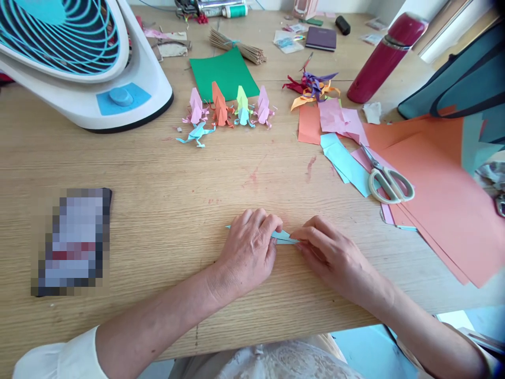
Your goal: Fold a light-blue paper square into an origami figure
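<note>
Near the front of the table, a narrow folded piece of light blue paper (pixel 284 238) lies between my two hands. My left hand (pixel 254 237) covers most of it, with the thumb and fingers closed on it; a thin pointed tip sticks out at the left. The fingertips of my right hand (pixel 329 247) pinch its right end. Farther back stand several folded paper figures, among them an orange one (pixel 221 105), with a blue paper figure (pixel 196 135) lying in front of them.
Scissors (pixel 389 181) rest on blue paper strips (pixel 343 160) and large orange sheets (pixel 442 184) at the right. A red flask (pixel 384 63) stands behind them, near folded paper shapes (pixel 311 87). At left are a fan (pixel 130 68) and a blurred-out phone-like object (pixel 74 237). Green paper (pixel 224 73) lies at the back.
</note>
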### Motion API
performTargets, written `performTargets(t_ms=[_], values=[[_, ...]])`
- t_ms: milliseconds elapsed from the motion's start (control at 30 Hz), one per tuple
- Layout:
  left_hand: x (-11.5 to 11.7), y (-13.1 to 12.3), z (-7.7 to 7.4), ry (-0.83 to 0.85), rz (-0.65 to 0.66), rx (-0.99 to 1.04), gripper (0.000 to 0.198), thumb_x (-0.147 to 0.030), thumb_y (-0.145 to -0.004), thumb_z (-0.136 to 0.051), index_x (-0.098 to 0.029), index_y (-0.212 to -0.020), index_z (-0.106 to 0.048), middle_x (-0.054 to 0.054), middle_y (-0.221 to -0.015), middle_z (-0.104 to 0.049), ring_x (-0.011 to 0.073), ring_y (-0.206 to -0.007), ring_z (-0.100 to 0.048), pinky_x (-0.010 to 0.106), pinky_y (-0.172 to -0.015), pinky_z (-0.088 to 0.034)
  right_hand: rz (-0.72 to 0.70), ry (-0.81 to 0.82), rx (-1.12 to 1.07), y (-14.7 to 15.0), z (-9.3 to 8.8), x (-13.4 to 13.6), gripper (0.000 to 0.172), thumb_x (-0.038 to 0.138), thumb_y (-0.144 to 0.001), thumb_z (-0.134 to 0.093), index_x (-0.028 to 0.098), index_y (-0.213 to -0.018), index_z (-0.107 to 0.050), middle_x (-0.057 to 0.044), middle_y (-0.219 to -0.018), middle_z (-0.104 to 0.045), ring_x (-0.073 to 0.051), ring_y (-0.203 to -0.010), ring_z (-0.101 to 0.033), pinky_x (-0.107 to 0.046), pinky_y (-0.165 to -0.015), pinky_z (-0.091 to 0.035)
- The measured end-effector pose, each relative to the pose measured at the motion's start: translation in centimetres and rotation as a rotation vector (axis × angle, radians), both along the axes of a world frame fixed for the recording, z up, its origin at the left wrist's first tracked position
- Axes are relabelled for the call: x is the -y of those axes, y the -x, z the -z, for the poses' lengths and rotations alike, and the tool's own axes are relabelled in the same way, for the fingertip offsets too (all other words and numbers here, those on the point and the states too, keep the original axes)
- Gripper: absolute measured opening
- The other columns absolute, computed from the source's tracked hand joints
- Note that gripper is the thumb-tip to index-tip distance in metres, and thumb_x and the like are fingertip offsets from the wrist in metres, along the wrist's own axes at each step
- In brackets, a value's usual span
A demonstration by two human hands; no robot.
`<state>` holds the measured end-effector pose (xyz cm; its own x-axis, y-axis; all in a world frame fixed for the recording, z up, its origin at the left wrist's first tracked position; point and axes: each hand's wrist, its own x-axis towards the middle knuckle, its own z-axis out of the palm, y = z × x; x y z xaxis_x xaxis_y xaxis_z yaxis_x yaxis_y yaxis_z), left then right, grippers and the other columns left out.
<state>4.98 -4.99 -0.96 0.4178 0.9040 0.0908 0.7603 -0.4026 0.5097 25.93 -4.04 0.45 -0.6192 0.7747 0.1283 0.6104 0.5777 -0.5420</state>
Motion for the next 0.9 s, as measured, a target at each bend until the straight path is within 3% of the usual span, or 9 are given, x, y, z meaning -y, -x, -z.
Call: performTargets(t_ms=[133,233,733,900], values=[[0.0,0.0,0.1,-0.006,0.004,0.012,0.014,-0.012,-0.091,-0.046,-0.021,-0.101,-0.047,0.005,-0.100,-0.054,0.0244,-0.093,-0.047,0.041,-0.083,-0.039,-0.205,-0.202,0.052,-0.5,0.3,0.3,0.029,0.010,-0.100,-0.042,0.016,-0.123,-0.058,-0.012,-0.108,-0.061,-0.021,-0.087,-0.056,-0.036,-0.076,-0.046],[0.0,0.0,0.1,0.006,0.003,0.009,0.014,-0.012,-0.091,-0.045,-0.021,-0.100,-0.047,0.005,-0.100,-0.055,0.0243,-0.093,-0.047,0.041,-0.083,-0.039,-0.276,-0.255,0.104,-0.7,0.5,0.3,0.032,0.010,-0.100,-0.041,0.015,-0.127,-0.057,-0.013,-0.113,-0.063,-0.023,-0.090,-0.056,-0.038,-0.077,-0.046],[0.1,0.0,-0.1,0.021,0.018,-0.029,0.018,-0.011,-0.091,-0.042,-0.022,-0.104,-0.049,0.005,-0.104,-0.055,0.0254,-0.094,-0.046,0.042,-0.082,-0.038,-0.337,-0.350,0.292,-0.3,-0.5,0.5,0.037,0.010,-0.101,-0.032,0.008,-0.127,-0.058,-0.012,-0.099,-0.063,-0.023,-0.084,-0.055,-0.041,-0.074,-0.046],[-0.1,0.7,-0.2,0.042,0.053,0.056,0.019,-0.008,-0.091,-0.041,-0.021,-0.103,-0.048,0.006,-0.103,-0.056,0.0238,-0.094,-0.047,0.041,-0.084,-0.039,-0.346,-0.384,0.307,-0.1,-0.5,0.5,0.037,0.010,-0.100,-0.034,0.008,-0.127,-0.059,-0.012,-0.095,-0.063,-0.023,-0.083,-0.055,-0.040,-0.074,-0.047]])
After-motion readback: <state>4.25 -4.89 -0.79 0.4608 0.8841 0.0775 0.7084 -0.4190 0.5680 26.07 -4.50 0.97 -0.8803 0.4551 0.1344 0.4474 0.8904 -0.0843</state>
